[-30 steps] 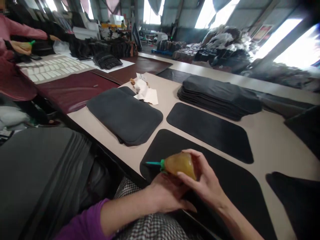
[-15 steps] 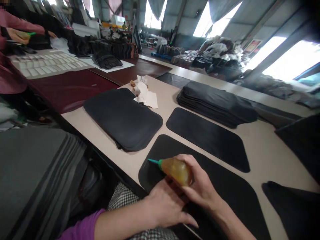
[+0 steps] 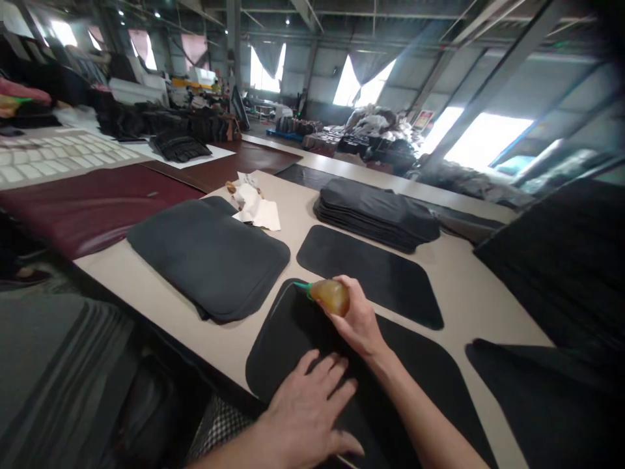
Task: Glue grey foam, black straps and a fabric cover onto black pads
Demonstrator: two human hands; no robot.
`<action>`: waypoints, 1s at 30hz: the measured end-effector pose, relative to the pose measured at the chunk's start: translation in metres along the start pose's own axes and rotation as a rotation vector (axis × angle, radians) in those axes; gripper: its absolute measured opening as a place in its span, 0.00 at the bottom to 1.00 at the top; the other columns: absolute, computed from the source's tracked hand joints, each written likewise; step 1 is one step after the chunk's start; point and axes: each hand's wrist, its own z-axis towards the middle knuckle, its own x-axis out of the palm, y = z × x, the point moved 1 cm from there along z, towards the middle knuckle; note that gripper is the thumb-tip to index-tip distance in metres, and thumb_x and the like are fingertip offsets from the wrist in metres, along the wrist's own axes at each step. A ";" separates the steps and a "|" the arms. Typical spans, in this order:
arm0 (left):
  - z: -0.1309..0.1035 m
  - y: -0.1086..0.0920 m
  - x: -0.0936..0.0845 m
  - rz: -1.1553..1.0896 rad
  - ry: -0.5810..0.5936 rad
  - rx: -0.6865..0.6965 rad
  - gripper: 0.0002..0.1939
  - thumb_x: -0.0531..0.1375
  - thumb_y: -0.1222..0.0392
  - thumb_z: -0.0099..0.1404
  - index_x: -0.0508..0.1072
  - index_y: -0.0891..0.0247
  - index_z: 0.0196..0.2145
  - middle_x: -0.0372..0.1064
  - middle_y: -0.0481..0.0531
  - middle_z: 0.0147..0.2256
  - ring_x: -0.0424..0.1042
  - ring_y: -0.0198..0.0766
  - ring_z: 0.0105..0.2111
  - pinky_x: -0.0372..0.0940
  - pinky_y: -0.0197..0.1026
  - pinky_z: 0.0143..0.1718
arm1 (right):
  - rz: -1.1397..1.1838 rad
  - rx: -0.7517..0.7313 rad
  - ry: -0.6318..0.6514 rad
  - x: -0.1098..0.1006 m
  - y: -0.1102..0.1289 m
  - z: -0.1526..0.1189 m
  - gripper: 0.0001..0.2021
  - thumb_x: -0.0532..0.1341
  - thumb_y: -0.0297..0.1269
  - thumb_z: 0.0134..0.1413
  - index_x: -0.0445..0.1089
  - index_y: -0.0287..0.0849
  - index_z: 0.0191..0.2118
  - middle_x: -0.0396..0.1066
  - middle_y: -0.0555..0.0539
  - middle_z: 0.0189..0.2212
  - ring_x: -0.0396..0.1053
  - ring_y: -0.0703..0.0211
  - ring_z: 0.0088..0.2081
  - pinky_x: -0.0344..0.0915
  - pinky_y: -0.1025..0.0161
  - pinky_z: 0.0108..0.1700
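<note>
My right hand (image 3: 359, 317) is wrapped round a squeeze bottle (image 3: 332, 297) of yellowish-brown liquid with a green nozzle. The bottle lies tilted on its side in the air, its tip at the far left corner of a black rounded panel (image 3: 415, 365). A thin shiny line runs along the panel's left edge. Spread on the near part of this panel is my left hand (image 3: 312, 410), palm down with fingers apart and nothing in it. Beyond lies a second, narrower black panel (image 3: 371, 270), flat on the table.
A pile of dark panels (image 3: 209, 260) lies to the left on the beige table (image 3: 161, 293). Farther back stand a thick dark stack (image 3: 375, 212) and crumpled white paper (image 3: 256, 207). Maroon sheet material (image 3: 97, 205) covers the far left; more dark pieces (image 3: 547, 391) lie right.
My right hand has carried the bottle forward along the panel's left edge to its far corner. My left hand has spread flat on the panel. The head view has turned right and up.
</note>
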 end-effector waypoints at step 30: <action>0.008 0.007 0.034 0.371 -0.070 0.167 0.36 0.53 0.38 0.72 0.51 0.52 0.72 0.49 0.51 0.71 0.57 0.48 0.67 0.56 0.53 0.64 | -0.417 0.584 -0.395 -0.200 -0.067 -0.195 0.27 0.64 0.55 0.59 0.62 0.43 0.56 0.69 0.40 0.50 0.70 0.45 0.49 0.68 0.51 0.51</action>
